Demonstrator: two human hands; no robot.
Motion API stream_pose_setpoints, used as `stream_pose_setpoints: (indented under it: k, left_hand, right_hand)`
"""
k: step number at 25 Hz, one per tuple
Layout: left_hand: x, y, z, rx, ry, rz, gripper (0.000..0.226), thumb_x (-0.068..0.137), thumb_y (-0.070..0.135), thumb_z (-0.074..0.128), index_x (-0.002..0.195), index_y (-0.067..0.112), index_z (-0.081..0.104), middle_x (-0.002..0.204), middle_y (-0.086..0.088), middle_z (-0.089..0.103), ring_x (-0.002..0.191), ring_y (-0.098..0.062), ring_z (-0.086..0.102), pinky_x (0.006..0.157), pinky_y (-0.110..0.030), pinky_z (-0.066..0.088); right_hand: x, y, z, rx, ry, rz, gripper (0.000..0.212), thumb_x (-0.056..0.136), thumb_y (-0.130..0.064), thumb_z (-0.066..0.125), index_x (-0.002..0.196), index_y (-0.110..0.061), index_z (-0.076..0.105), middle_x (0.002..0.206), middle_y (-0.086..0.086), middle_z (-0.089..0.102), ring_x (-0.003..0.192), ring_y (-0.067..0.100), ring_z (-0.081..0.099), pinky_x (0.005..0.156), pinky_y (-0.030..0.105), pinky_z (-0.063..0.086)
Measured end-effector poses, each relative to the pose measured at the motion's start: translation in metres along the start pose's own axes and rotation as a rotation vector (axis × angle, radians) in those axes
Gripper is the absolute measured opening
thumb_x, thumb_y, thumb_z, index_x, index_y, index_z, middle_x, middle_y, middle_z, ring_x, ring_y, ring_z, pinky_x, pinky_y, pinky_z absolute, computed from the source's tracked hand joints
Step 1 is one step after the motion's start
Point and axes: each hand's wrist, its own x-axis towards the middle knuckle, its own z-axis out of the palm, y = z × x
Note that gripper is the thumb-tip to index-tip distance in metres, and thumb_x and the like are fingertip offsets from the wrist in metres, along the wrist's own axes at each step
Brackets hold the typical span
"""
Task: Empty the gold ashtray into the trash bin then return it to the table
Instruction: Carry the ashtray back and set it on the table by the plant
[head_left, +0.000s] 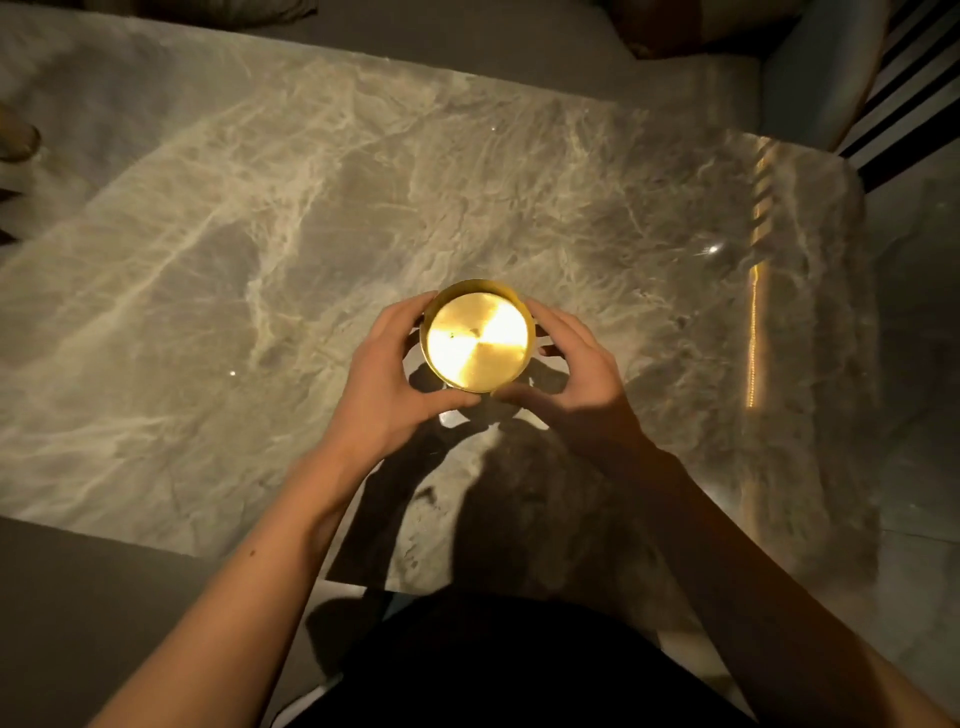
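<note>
The round gold ashtray (478, 338) shines brightly above the marble table (260, 249), near its middle. Its shiny inside looks bare except for a tiny speck. My left hand (389, 379) cups its left side, thumb under the near rim. My right hand (576, 374) cups the right side, thumb meeting the left thumb at the near edge. The ashtray's shadow falls on the marble just beneath it; whether it touches the table I cannot tell. No trash bin is in view.
A grey sofa seat (519, 41) runs along the far side, with a cushion (691, 26) at the top right. A striped rug (914, 104) lies at the far right. A small object (18, 140) sits at the table's left edge.
</note>
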Motion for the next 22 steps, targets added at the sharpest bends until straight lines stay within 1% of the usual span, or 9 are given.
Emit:
stream_pose_setpoints:
  k: [2, 4, 8, 13, 15, 17, 19, 20, 22]
  left_hand:
    - [-0.001, -0.003, -0.008, -0.009, 0.008, -0.013, 0.096, 0.055, 0.027, 0.093, 0.139, 0.022, 0.045, 0.134, 0.007, 0.048, 0.121, -0.004, 0.047, 0.103, -0.018, 0.041]
    - [-0.003, -0.003, -0.011, -0.009, 0.024, -0.023, 0.096, 0.056, 0.027, 0.092, 0.139, 0.023, 0.045, 0.135, 0.006, 0.048, 0.122, -0.006, 0.047, 0.103, -0.018, 0.04]
    - [-0.009, -0.002, -0.01, 0.01, 0.074, -0.064, 0.095, 0.057, 0.031, 0.091, 0.139, 0.023, 0.044, 0.134, 0.01, 0.046, 0.121, -0.001, 0.045, 0.1, -0.007, 0.036]
    - [-0.005, -0.014, -0.025, -0.001, 0.113, -0.095, 0.095, 0.055, 0.029, 0.092, 0.137, 0.022, 0.045, 0.134, 0.006, 0.046, 0.118, 0.002, 0.046, 0.099, -0.004, 0.036]
    - [-0.001, -0.025, -0.04, 0.003, 0.112, -0.114, 0.096, 0.055, 0.028, 0.092, 0.138, 0.024, 0.044, 0.134, 0.006, 0.045, 0.119, -0.002, 0.046, 0.1, -0.006, 0.036]
    - [0.008, -0.041, -0.06, 0.0, 0.101, -0.125, 0.096, 0.055, 0.028, 0.092, 0.138, 0.025, 0.044, 0.134, 0.006, 0.045, 0.119, -0.004, 0.047, 0.101, -0.01, 0.037]
    - [0.02, -0.063, -0.084, -0.003, 0.084, -0.11, 0.095, 0.054, 0.03, 0.093, 0.136, 0.025, 0.046, 0.133, 0.006, 0.046, 0.118, -0.005, 0.048, 0.102, -0.015, 0.04]
    - [0.024, -0.073, -0.097, -0.017, 0.076, -0.104, 0.096, 0.051, 0.031, 0.093, 0.135, 0.025, 0.047, 0.131, 0.007, 0.046, 0.117, -0.002, 0.049, 0.101, -0.014, 0.041]
    - [0.032, -0.094, -0.127, -0.052, 0.038, -0.087, 0.093, 0.052, 0.027, 0.092, 0.133, 0.023, 0.048, 0.129, 0.007, 0.046, 0.111, 0.011, 0.05, 0.092, -0.005, 0.042]
  right_hand:
    - [0.006, -0.005, 0.006, -0.02, -0.01, -0.028, 0.081, 0.069, -0.031, 0.082, 0.139, -0.016, 0.044, 0.132, -0.01, 0.047, 0.122, 0.011, 0.049, 0.099, 0.013, 0.039]
    - [0.009, -0.007, 0.008, -0.01, -0.022, -0.044, 0.081, 0.07, -0.033, 0.082, 0.139, -0.016, 0.044, 0.13, -0.012, 0.046, 0.121, 0.009, 0.048, 0.099, 0.011, 0.038]
    - [0.018, -0.005, 0.01, 0.052, -0.12, 0.003, 0.08, 0.071, -0.028, 0.082, 0.14, -0.022, 0.042, 0.134, -0.011, 0.046, 0.125, 0.01, 0.047, 0.103, 0.033, 0.046]
    - [0.039, -0.005, 0.029, 0.047, -0.137, -0.037, 0.081, 0.068, -0.034, 0.085, 0.137, -0.021, 0.045, 0.132, -0.011, 0.048, 0.125, 0.013, 0.048, 0.099, 0.045, 0.049]
    - [0.049, -0.011, 0.045, 0.002, -0.108, -0.078, 0.08, 0.07, -0.041, 0.081, 0.137, -0.014, 0.047, 0.135, -0.002, 0.052, 0.124, 0.019, 0.05, 0.095, 0.046, 0.051]
    - [0.061, -0.017, 0.067, -0.061, -0.061, -0.123, 0.08, 0.071, -0.04, 0.082, 0.135, -0.006, 0.048, 0.133, 0.008, 0.056, 0.121, 0.023, 0.054, 0.089, 0.045, 0.054]
    - [0.077, -0.028, 0.093, -0.087, -0.05, -0.105, 0.082, 0.069, -0.038, 0.085, 0.135, -0.007, 0.048, 0.131, 0.009, 0.056, 0.118, 0.023, 0.055, 0.087, 0.043, 0.055]
    - [0.086, -0.036, 0.107, -0.096, -0.053, -0.086, 0.081, 0.07, -0.039, 0.084, 0.136, -0.009, 0.047, 0.131, 0.008, 0.056, 0.118, 0.022, 0.056, 0.087, 0.041, 0.055]
    - [0.099, -0.058, 0.136, -0.133, -0.03, -0.049, 0.075, 0.072, -0.043, 0.08, 0.134, -0.014, 0.048, 0.13, 0.007, 0.057, 0.115, 0.02, 0.056, 0.09, 0.038, 0.055]
